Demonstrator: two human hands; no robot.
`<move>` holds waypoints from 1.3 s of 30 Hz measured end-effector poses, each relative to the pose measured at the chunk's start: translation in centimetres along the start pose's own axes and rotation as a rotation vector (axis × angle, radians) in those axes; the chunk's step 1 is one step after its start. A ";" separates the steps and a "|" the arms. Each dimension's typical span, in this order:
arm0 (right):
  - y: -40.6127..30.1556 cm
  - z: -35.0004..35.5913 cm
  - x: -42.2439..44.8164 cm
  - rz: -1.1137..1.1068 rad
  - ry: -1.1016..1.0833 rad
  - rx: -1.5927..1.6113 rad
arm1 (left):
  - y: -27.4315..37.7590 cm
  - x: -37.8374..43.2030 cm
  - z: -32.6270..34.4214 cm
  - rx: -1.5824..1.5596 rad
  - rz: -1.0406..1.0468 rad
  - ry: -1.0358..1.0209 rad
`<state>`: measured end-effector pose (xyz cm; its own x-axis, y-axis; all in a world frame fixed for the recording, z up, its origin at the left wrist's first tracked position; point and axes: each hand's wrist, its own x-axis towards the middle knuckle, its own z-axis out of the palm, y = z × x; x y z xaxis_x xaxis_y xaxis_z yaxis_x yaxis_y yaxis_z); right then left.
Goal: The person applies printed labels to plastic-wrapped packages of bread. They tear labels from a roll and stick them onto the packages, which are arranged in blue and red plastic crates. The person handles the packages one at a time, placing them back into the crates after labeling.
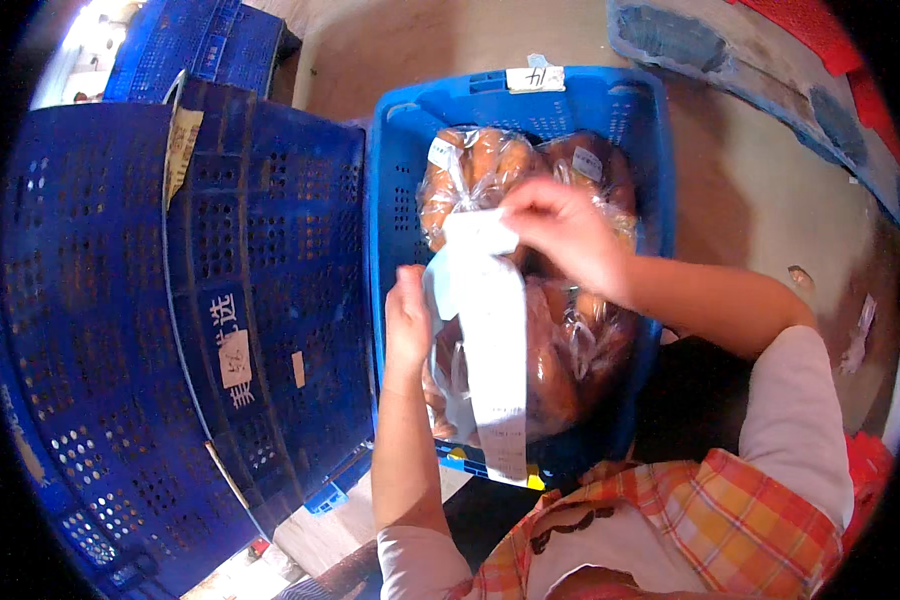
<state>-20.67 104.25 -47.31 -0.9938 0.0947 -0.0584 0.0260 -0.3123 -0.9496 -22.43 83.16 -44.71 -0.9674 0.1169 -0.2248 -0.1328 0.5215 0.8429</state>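
Observation:
A long strip of white paper labels (495, 330) hangs over a blue plastic crate (664, 187). My left hand (409, 315) holds the strip at its left side, near a pale blue piece (442, 281); the fingers behind the paper are hidden. With thumb and fingertips, my right hand (562, 232) pinches the strip's upper end. Under both hands, clear plastic bags of brown produce (487, 154), apparently sweet potatoes, lie in the crate. A bag at the back right bears a white label (587, 163). The strip covers part of the nearer bags (555, 375).
Tall dark blue perforated crates (300, 225) stand close against the left side of this crate. More blue crates (195, 45) are stacked at the far left. A worn pale panel (765, 82) lies at the far right, and paper scraps (859, 334) litter the floor.

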 end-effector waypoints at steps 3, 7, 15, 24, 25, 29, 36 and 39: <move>-2.1 -3.6 2.2 0.099 0.335 0.072 | -1.7 3.1 -0.2 0.134 -0.130 0.035; -1.8 -6.6 3.1 -0.033 0.460 0.334 | -1.0 8.1 3.3 0.053 -0.253 -0.211; 0.2 -8.5 4.2 0.061 0.455 0.374 | -0.8 12.9 8.1 1.101 -0.146 -0.301; -0.6 -9.1 5.8 0.061 0.380 0.321 | 1.2 9.6 3.9 1.316 0.289 -0.593; -0.7 -8.5 6.3 0.094 0.326 0.284 | 1.3 8.3 4.0 1.257 0.379 -0.596; -1.6 -4.7 9.2 0.116 0.111 0.000 | 1.7 5.0 6.1 1.156 0.523 -0.763; 2.3 2.6 16.9 0.076 -0.325 -0.343 | 2.9 0.9 9.6 0.944 0.770 -1.049; 6.6 3.9 19.7 0.011 -0.589 -0.575 | -1.5 -2.8 14.0 0.701 0.731 -1.037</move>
<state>-40.54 100.35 -53.56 -0.8829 -0.4669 -0.0499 -0.0712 0.2381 -0.9686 -16.48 93.90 -52.21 -0.1423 0.9222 -0.3596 0.7377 0.3411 0.5827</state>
